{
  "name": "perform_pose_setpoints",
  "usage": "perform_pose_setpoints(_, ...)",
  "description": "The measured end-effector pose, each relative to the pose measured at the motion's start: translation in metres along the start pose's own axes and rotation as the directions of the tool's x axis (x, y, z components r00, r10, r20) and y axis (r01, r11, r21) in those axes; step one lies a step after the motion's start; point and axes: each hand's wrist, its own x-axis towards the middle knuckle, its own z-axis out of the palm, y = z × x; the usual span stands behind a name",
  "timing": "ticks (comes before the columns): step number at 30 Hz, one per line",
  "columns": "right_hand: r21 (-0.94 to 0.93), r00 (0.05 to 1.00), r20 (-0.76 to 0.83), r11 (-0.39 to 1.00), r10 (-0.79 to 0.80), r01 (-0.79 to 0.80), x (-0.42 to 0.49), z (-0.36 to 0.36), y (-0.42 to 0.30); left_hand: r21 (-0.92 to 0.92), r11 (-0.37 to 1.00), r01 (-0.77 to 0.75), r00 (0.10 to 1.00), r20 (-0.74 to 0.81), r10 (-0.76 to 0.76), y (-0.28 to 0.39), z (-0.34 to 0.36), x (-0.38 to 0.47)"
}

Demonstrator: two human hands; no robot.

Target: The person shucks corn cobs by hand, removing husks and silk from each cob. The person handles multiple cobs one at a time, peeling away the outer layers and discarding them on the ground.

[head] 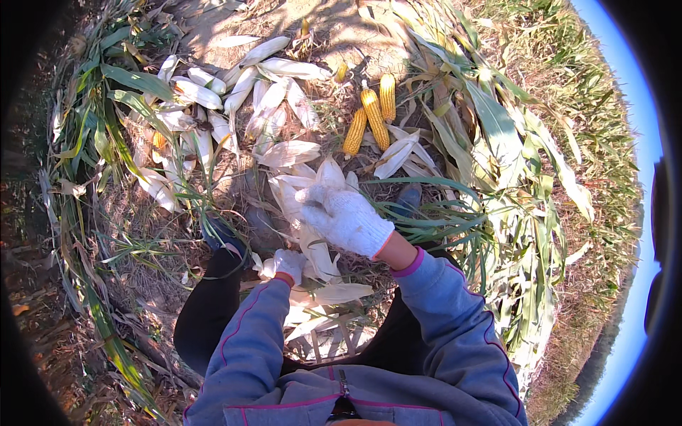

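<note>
My right hand (pixel 343 219), in a white knit glove with an orange cuff edge, is over a heap of loose pale corn husks (pixel 331 173) between my feet. Its fingers are bent, and whether they grip a husk is hidden. Lower and to the left, my left hand (pixel 289 264) wears a similar glove. Its fingers are mostly out of sight beside a scrap of husk (pixel 265 267); what it holds cannot be made out. Beyond my right hand lie several bare yellow corn cobs, among them one long cob (pixel 375 120).
Ears still in pale husks (pixel 197 93) lie scattered ahead to the left. Cut corn stalks and leaves are heaped on the left (pixel 98 133) and right (pixel 495 128). Long green grass blades (pixel 442 205) cross beside my right shoe (pixel 409 198). My left shoe (pixel 221 234) rests on dry ground.
</note>
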Motion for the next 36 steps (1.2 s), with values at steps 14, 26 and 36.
perform_pose_setpoints(14, -0.072, 0.988, -0.097, 0.991, -0.122, 0.115, -0.002, 0.0, 0.014, -0.318, 0.884, -0.343, 0.939, -0.131, 0.318, 0.022, -0.06, -0.076)
perform_pose_setpoints(26, -0.172, 0.955, 0.244, 0.961, -0.171, 0.216, -0.012, -0.011, 0.012, -0.82, 0.519, -0.242, 0.939, -0.064, 0.338, -0.011, -0.19, -0.201)
perform_pose_setpoints(36, 0.486, 0.963, -0.234, 0.842, -0.132, 0.234, 0.02, 0.015, 0.051, -0.86, -0.305, -0.409, 0.909, -0.413, -0.053, -0.054, -0.202, -0.213)
